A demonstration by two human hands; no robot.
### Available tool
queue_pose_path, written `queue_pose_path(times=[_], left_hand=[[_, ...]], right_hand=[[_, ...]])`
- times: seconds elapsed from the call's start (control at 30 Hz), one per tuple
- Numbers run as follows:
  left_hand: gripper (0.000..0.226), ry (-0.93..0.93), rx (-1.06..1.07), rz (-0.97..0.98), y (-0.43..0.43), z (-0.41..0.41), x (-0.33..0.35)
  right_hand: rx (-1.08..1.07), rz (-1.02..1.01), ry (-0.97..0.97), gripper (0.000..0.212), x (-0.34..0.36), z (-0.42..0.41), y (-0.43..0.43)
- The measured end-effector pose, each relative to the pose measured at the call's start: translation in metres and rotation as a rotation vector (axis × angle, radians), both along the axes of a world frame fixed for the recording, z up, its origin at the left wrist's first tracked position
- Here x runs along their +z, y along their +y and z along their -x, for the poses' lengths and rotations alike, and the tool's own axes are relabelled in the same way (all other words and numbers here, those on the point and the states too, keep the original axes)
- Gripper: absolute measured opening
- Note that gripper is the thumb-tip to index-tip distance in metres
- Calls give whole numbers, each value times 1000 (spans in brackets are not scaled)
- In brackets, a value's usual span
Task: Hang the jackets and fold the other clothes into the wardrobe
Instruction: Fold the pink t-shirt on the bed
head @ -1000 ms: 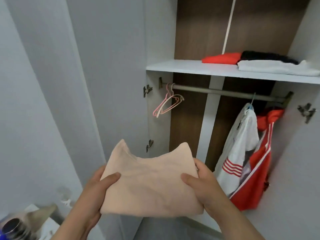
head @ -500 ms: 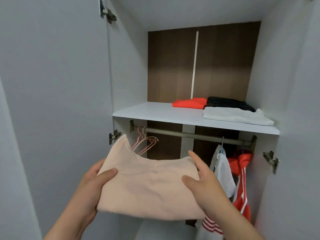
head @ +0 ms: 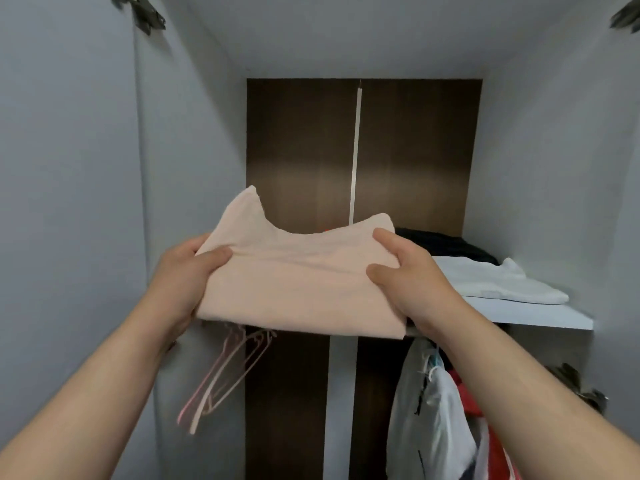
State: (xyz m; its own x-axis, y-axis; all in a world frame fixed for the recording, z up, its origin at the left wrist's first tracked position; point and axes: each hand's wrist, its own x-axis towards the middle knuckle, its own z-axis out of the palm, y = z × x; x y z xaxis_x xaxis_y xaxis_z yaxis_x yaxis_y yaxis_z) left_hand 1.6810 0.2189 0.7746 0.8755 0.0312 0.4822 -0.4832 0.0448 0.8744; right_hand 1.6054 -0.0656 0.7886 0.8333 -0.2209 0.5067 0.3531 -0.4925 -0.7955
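Garment (head: 298,285), peach and folded flat, is held level between both hands at the front edge of the wardrobe shelf (head: 540,317). Left hand (head: 180,275) grips its left edge, thumb pressed on top. Right hand (head: 412,282) grips its right edge, thumb likewise on top. Just beyond the right fingers, a white folded garment (head: 498,282) lies on the shelf, with a black folded garment (head: 446,244) behind it. Below the left fingers hang pink hangers (head: 221,382). Below the right fingers hang a white jacket (head: 433,410) and a red jacket (head: 498,459).
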Motion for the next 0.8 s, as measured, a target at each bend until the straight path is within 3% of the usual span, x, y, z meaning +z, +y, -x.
queue_pose_path(times=[0.13, 0.27, 0.33, 0.4, 0.47, 0.57, 0.63, 0.8], left_hand=[[20, -25, 95, -164, -21, -73, 6], [17, 53, 82, -665, -42, -133, 2], [45, 69, 194, -885, -44, -140, -2], [64, -15, 259, -947, -42, -138, -2], [68, -88, 107, -1036, -46, -130, 1], [69, -39, -108, -1269, -66, -120, 0], [73, -29, -97, -1319, -79, -119, -2], [80, -36, -76, -1345, -97, -134, -7]], right_hand=[[-102, 46, 62, 63, 12, -64, -15], [-326, 277, 275, 57, -1, -109, -32], [-479, 501, 384, 49, -7, -115, -38], [-588, 690, 297, 36, -7, -113, -33], [-528, 758, 235, 42, -6, -111, -20], [-339, 794, 485, 66, -10, -112, -7], [-322, 864, 592, 71, -15, -117, -9], [-339, 901, 617, 75, -17, -128, -27]])
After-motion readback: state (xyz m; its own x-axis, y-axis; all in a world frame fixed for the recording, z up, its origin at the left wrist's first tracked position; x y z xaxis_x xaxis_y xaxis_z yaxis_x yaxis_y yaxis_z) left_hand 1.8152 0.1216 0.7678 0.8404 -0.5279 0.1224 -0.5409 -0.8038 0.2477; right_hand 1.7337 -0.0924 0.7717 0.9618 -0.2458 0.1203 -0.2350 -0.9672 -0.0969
